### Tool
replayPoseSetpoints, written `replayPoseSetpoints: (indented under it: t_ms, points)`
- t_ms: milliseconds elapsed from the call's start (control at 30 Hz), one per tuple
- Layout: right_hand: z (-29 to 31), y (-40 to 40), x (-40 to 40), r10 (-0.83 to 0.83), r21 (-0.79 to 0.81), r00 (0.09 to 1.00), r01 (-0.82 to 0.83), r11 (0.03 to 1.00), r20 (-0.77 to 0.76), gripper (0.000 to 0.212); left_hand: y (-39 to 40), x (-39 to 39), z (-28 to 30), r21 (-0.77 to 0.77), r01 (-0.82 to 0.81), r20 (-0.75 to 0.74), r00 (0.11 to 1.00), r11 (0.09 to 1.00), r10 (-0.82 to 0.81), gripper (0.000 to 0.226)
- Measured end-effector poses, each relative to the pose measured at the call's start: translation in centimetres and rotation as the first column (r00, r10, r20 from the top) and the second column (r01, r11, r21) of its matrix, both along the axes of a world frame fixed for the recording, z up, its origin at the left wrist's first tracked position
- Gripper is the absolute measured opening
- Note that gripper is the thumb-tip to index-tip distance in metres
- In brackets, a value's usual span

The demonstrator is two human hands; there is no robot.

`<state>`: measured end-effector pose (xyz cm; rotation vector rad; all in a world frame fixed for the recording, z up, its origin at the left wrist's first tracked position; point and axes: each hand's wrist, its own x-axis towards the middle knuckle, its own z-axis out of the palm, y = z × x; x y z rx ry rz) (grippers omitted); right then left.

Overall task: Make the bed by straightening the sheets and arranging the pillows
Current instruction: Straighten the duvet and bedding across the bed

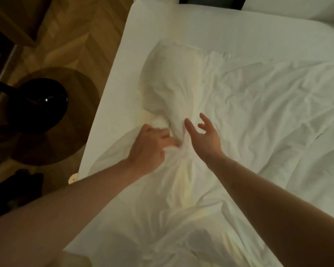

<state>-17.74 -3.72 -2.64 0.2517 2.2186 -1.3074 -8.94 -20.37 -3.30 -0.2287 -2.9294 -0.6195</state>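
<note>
A white pillow (170, 81) lies on the left part of the bed (229, 27), its case bunched and wrinkled at the near end. My left hand (150, 147) grips a bunch of that white fabric at the pillow's near edge, fingers curled into it. My right hand (204, 135) hovers just to the right with fingers spread and holds nothing. A crumpled white sheet (268, 105) covers the right and near parts of the bed. Another white pillow (297, 4) shows at the far right corner.
A round wooden side table (79, 87) stands left of the bed with a dark lamp shade (37, 105) above it. Herringbone wood floor (75, 26) runs along the bed's left side. Dark objects (17, 187) lie on the floor at lower left.
</note>
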Motion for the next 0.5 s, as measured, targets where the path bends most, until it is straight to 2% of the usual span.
replayPoseSetpoints:
  t_ms: [67,133,167,200,233,267,300,333,367,400,433,500]
  points:
    - [0.3,-1.1,-1.4,-0.004,-0.020,1.000,0.004,1.000,0.024,0.076,0.0,1.5,0.2,-0.004,0.158,0.112,0.981,0.987,-0.157,0.053]
    - [0.1,-1.7,-1.9,0.026,0.014,1.000,-0.026,1.000,0.016,0.049,-0.7,1.9,0.5,0.067,0.189,0.314,0.928,0.980,-0.201,0.042]
    - [0.2,-1.7,-1.9,0.031,0.028,1.000,-0.031,0.999,0.005,0.033,-1.2,1.6,1.0,0.144,0.107,0.402,0.902,0.984,-0.157,0.040]
    - [0.4,-1.6,-1.7,0.017,0.023,1.000,-0.017,1.000,0.008,0.027,-1.7,1.0,1.6,0.258,-0.073,0.440,0.897,0.963,-0.049,0.035]
    - [0.4,-1.5,-1.5,-0.003,-0.010,1.000,0.003,1.000,0.021,0.033,-2.4,-0.1,2.1,0.380,-0.317,0.467,0.877,0.869,0.116,0.028]
    - [0.4,-1.3,-1.2,-0.016,-0.050,0.999,0.018,0.999,0.041,0.041,-3.1,-1.5,2.3,0.461,-0.551,0.514,0.805,0.696,0.296,0.021]
    - [0.2,-1.1,-1.0,-0.022,-0.088,0.998,0.027,0.996,0.060,0.047,-3.8,-2.9,2.3,0.482,-0.734,0.620,0.672,0.479,0.406,0.022]
    - [0.4,-0.9,-0.7,-0.009,-0.124,0.997,0.018,0.992,0.072,0.050,-4.2,-4.3,2.5,0.468,-0.842,0.744,0.540,0.269,0.394,0.035]
    - [0.4,-0.6,-0.4,0.011,-0.166,0.996,0.004,0.986,0.087,0.052,-4.5,-5.5,2.3,0.433,-0.891,0.840,0.453,0.135,0.300,0.053]
    - [0.5,-0.3,-0.2,0.035,-0.207,0.994,-0.012,0.978,0.107,0.052,-4.5,-6.5,2.1,0.399,-0.914,0.896,0.407,0.081,0.179,0.067]
    - [0.5,0.1,0.0,0.062,-0.238,0.990,-0.031,0.971,0.125,0.051,-4.3,-7.2,2.0,0.394,-0.915,0.915,0.399,0.086,0.063,0.072]
    - [0.6,0.7,0.1,0.090,-0.220,0.992,-0.068,0.973,0.091,0.042,-3.3,-8.4,1.9,0.473,-0.877,0.880,0.463,0.089,-0.108,0.058]
